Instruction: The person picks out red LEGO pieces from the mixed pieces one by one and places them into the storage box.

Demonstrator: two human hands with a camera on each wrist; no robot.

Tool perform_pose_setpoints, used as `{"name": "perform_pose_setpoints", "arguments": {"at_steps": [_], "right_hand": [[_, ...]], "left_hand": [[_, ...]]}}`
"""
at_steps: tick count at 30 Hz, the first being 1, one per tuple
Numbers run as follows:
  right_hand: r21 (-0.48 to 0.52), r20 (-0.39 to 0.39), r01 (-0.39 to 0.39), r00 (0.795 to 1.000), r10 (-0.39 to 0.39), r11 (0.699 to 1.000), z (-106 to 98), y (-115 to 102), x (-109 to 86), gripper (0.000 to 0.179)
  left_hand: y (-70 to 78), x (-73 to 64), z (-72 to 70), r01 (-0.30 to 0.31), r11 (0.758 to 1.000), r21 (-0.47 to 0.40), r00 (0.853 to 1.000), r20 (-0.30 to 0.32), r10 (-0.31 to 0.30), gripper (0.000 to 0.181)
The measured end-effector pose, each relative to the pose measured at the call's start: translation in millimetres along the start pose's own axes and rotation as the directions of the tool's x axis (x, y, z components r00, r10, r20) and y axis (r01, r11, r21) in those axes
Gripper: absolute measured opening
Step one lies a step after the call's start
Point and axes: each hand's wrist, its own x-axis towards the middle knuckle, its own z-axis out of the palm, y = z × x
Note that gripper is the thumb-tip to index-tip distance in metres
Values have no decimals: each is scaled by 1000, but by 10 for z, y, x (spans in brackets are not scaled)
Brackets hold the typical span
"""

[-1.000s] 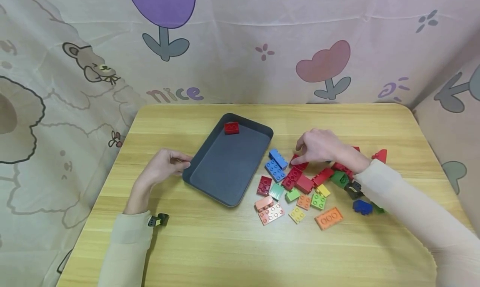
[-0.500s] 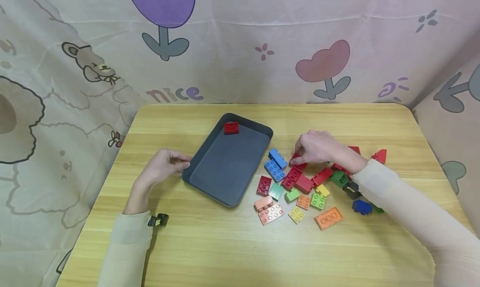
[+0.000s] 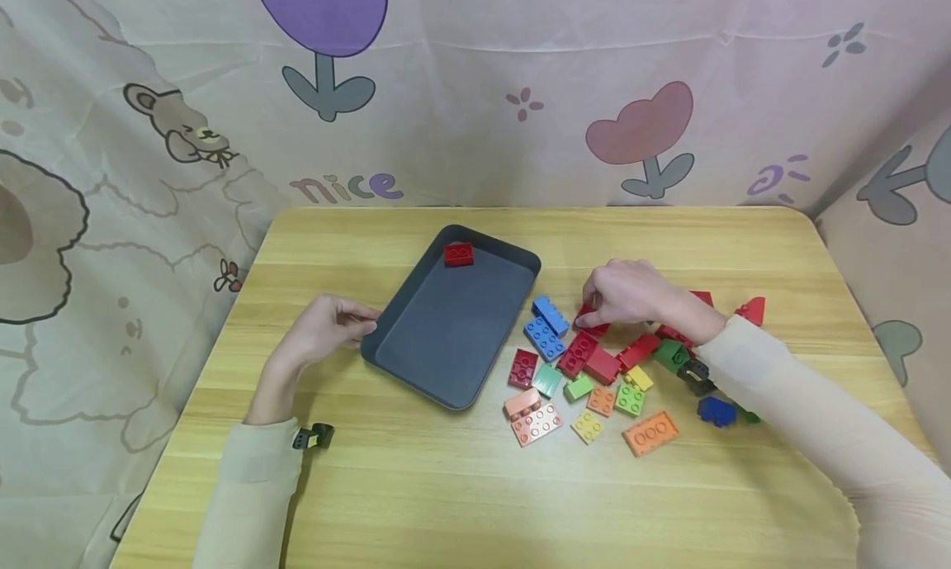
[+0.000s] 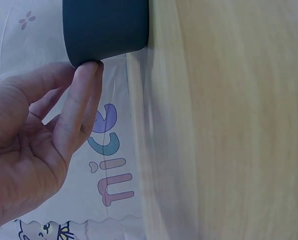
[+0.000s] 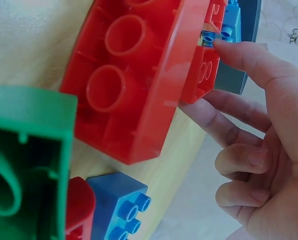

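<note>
My left hand (image 3: 327, 331) touches the near left side of a dark grey tray (image 3: 449, 338), its thumb and fingertips resting against the outer wall. In the left wrist view those fingertips meet the tray's lower corner (image 4: 106, 30). A red toy brick (image 3: 458, 254) lies at the tray's far end. To the right of the tray, my right hand (image 3: 631, 291) pinches another red brick (image 5: 201, 77) between thumb and fingers, amid the loose pile. The right wrist view shows its ring and little fingers curled in. Part of this brick is hidden from above by the hand.
Blue bricks (image 3: 545, 338) lie between tray and right hand. Several red, green, yellow and orange bricks spread nearer, with a large orange one (image 3: 650, 433) in front. A red brick (image 5: 134, 75) and a green one (image 5: 29, 120) loom close in the right wrist view. A patterned cloth (image 3: 475, 139) hangs behind the table.
Both hands stay nearly where they were; the right hand keeps its pinch on the red brick, its forearm shifted very slightly left. Tray and bricks look unmoved.
</note>
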Motion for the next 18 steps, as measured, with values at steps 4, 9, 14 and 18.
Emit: {"name": "perform_pose_setpoints", "arguments": {"at_steps": [4,9,14,18], "right_hand": [[-10,9,5,1000,-5,1000,-19,-1,0,24],[-32,-5,24,1000,-24,999,-56,-3,6,23],[-65,-31,33,999,-35,997,-112,-14,15,25],[-94,-58,69,996,-75,993,-159,-31,22,25]], "left_hand": [[-7,1,-2,-6,1000,1,1000,3,6,27],[7,2,-8,-6,1000,-4,1000,0,6,27],[7,-1,-7,-1,1000,3,1000,0,1,27],[0,-9,-4,1,1000,6,1000,-2,-1,27]]}}
